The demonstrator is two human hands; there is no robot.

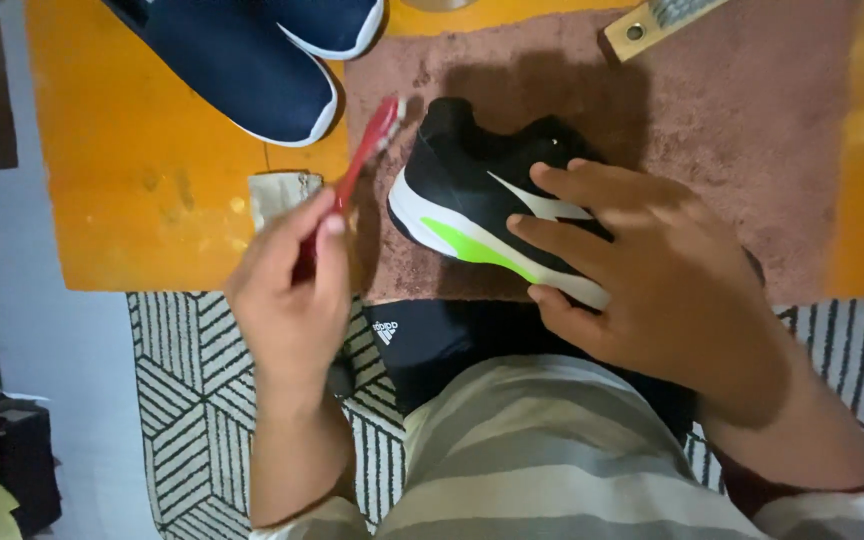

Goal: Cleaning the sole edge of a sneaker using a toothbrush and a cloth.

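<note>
Brown mat (752, 130) over an orange table (142, 170) carries a black sneaker (472, 195). Right hand (652, 270) presses flat on its heel side; left hand (287, 290) grips a red toothbrush (367, 150), bristles just left of the toe. Scrubbing seems underway; bristles must meet the toe.

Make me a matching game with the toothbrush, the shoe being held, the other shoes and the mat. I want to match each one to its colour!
Things:
1. toothbrush in the left hand
2. shoe under the right hand
3. pair of shoes at the top left
4. patterned mat near the person's lap

Colours:
A. navy blue with white soles
B. red
C. white with black lines
D. black with a white and green side

Pairs: 1-B, 2-D, 3-A, 4-C
</note>
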